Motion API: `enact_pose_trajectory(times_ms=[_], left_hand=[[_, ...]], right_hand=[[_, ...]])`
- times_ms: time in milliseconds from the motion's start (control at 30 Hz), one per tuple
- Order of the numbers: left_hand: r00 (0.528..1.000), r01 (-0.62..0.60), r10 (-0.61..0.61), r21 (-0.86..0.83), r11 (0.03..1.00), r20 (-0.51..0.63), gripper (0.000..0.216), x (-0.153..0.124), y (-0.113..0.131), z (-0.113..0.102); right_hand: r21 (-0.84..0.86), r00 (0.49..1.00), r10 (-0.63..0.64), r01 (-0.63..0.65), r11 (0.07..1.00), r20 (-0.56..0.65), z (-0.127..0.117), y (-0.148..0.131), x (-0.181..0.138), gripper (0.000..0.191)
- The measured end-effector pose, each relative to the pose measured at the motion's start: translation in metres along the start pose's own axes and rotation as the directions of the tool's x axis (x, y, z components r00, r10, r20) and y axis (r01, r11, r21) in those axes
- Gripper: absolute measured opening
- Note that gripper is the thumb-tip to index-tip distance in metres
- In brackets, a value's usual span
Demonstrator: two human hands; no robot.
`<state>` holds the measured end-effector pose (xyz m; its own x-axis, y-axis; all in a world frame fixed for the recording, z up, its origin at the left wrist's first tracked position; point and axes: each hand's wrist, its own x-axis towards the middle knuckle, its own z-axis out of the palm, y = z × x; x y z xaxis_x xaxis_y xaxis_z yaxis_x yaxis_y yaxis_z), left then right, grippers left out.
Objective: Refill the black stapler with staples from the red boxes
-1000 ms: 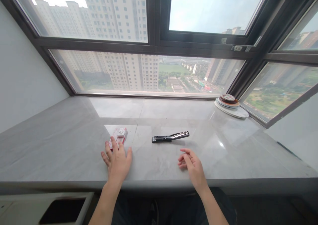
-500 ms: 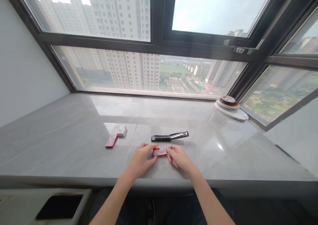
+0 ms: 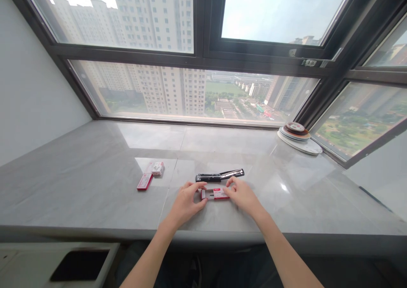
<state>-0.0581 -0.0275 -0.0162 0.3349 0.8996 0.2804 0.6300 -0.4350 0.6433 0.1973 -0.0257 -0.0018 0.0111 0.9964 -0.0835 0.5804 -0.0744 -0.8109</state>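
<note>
A small red and white staple box is held between my hands just above or on the counter near its front. Its inner tray sticks out of the sleeve to the left, with something pale at its left end. My left hand grips the tray's left end between thumb and fingers. Thumb and fingers of my right hand pinch the right end of the sleeve. Just behind the box lies a black stapler, opened out, its metal channel showing on the raised right part.
Another red and white box and a small white box lie to the left on the grey counter. Stacked plates stand in the back right corner by the window. A black panel is below the counter at lower left.
My right hand has moved to the right with the sleeve, so the box has slid open and its tray now shows. My left hand stays at the left end.
</note>
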Motion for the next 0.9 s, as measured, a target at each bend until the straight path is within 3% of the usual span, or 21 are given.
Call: enact_pose_trajectory(times_ms=[100, 233, 367, 500, 667, 733, 833, 900], left_hand=[[1.0, -0.014, 0.014, 0.024, 1.0, 0.005, 0.051, 0.001, 0.0, 0.0], [1.0, -0.023, 0.023, 0.013, 1.0, 0.014, 0.052, 0.001, 0.003, -0.003], [0.999, -0.03, 0.029, 0.027, 0.999, 0.02, 0.051, 0.0, 0.004, -0.005], [0.999, -0.023, 0.023, 0.003, 1.0, 0.025, 0.052, 0.001, 0.002, -0.004], [0.999, -0.001, 0.002, -0.018, 1.0, 0.034, 0.051, 0.002, -0.002, -0.003], [0.999, -0.014, 0.015, -0.026, 1.0, 0.029, 0.052, 0.002, -0.002, -0.003], [1.0, -0.011, 0.011, -0.04, 0.999, 0.003, 0.052, 0.003, -0.003, -0.003], [1.0, 0.024, -0.024, -0.047, 0.999, -0.005, 0.041, 0.003, -0.003, -0.002]], right_hand=[[-0.243, 0.967, -0.244, 0.254, 0.936, 0.073, 0.005, -0.027, 0.007, 0.01], [-0.318, 0.916, -0.286, 0.37, 0.873, 0.283, 0.017, -0.054, 0.027, 0.013], [-0.308, 0.903, -0.297, 0.391, 0.867, 0.31, 0.023, -0.059, 0.038, 0.017], [-0.259, 0.905, -0.33, 0.398, 0.88, 0.268, 0.016, -0.048, 0.028, 0.011], [-0.054, 0.957, -0.28, 0.284, 0.957, 0.077, -0.002, -0.011, 0.005, 0.017], [-0.032, 0.972, -0.232, 0.233, 0.972, 0.018, -0.006, 0.004, -0.001, 0.025], [-0.015, 0.983, -0.18, 0.181, 0.983, 0.043, -0.009, 0.014, -0.007, 0.051], [-0.018, 0.98, -0.18, 0.182, 0.983, 0.086, -0.007, 0.012, -0.009, 0.05]])
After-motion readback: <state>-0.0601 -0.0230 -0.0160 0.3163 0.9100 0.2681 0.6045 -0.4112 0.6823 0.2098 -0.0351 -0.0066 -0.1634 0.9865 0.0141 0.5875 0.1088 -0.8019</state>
